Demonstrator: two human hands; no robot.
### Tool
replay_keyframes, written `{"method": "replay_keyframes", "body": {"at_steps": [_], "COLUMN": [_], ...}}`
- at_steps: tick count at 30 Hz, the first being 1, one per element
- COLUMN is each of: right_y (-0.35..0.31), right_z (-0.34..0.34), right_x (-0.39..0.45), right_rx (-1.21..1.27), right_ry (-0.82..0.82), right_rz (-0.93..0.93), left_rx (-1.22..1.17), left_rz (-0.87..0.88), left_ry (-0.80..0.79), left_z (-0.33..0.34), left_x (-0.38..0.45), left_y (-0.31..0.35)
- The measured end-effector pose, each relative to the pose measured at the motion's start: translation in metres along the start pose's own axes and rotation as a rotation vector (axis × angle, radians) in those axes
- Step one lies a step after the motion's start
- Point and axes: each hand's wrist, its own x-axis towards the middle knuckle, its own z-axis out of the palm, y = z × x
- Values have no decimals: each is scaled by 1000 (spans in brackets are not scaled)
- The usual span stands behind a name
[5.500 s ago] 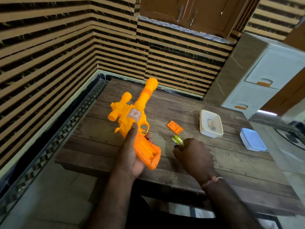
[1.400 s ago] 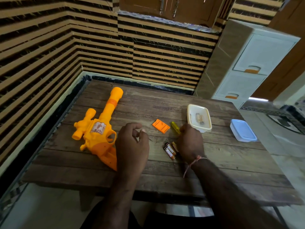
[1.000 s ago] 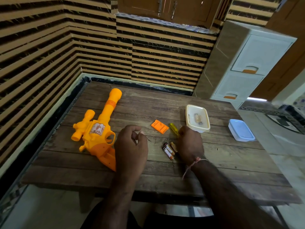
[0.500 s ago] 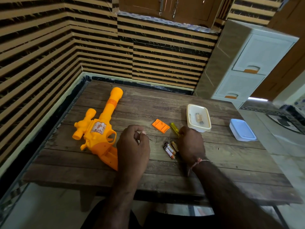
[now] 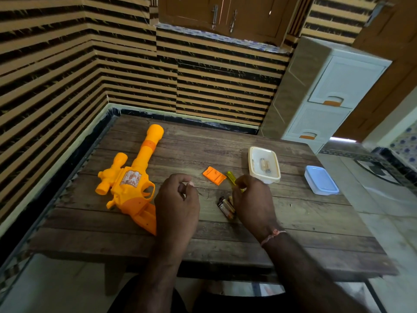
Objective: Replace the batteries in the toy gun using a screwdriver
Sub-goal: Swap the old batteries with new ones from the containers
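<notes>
Batteries [image 5: 226, 207] lie half hidden behind right hand [image 5: 252, 205] gripping screwdriver [image 5: 231, 178]; left hand [image 5: 177, 205] loosely curled, empty.

The orange-and-yellow toy gun [image 5: 133, 184] lies flat just left of the left hand [image 5: 177, 206], barrel pointing away, its grip partly hidden behind that hand. A small orange battery cover [image 5: 214, 175] lies loose between the two hands, a little beyond them. The yellow-handled screwdriver [image 5: 232, 179] sits in the right hand's [image 5: 253, 204] curled fingers. Dark batteries [image 5: 226, 207] lie together against that hand's left side.
</notes>
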Motion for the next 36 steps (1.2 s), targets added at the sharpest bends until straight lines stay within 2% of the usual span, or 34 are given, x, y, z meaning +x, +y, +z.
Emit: {"method": "replay_keyframes", "body": {"at_steps": [9,14,19,24,31,36], "right_y": [37,53,53,49,22,8], "right_z": [-38,-54,-53,-42,-17,6], "right_x": [-15,-17,-18,-17,-18,-19], "right_rx": [-44,-41,-14,33,92,-70], "right_ry": [7,29,29,-11,-103,-190], "right_rz": [83,129,129,141,69,-34], "left_rx": [-25,-33,4,24,63,67], "left_rz": [11,30,35,3,-39,-49], "left_ry": [-11,-119,-209,-202,-150,-142], "left_z": [-3,11,22,24,24,20], "left_x": [-8,-18,-24,-24,-13,-9], "left_y": [12,22,26,23,10,5]}}
